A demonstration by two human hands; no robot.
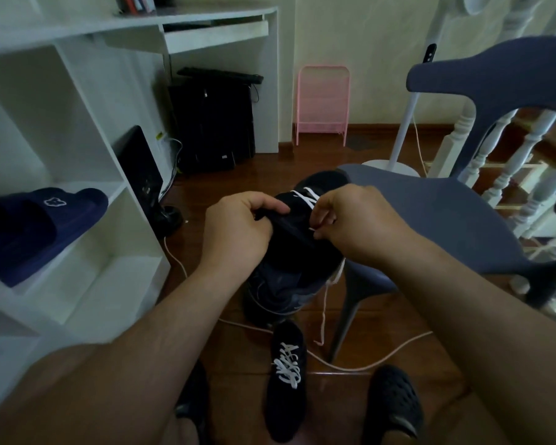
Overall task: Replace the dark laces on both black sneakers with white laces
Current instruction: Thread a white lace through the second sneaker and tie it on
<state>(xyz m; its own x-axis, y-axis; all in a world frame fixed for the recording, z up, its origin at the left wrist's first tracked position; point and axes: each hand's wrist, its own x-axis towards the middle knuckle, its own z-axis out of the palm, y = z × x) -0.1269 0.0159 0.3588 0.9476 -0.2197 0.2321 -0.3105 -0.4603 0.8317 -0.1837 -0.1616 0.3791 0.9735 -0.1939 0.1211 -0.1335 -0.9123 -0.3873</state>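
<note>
I hold a black sneaker (297,252) up in front of me, its toe pointing away over the edge of the blue chair. My left hand (238,229) grips the sneaker's tongue and left side. My right hand (350,216) pinches a white lace (310,195) at the eyelets on the right side. A few white crossings show near the toe. The lace's free end (324,313) dangles below the shoe toward the floor. A second black sneaker (286,380) lies on the wooden floor below, laced in white.
A blue plastic chair (446,220) stands at right, with white stair balusters (527,162) behind it. A white shelf unit (77,220) at left holds a navy slipper (42,226). A white cable (366,364) crosses the floor. My feet wear black clogs (395,409).
</note>
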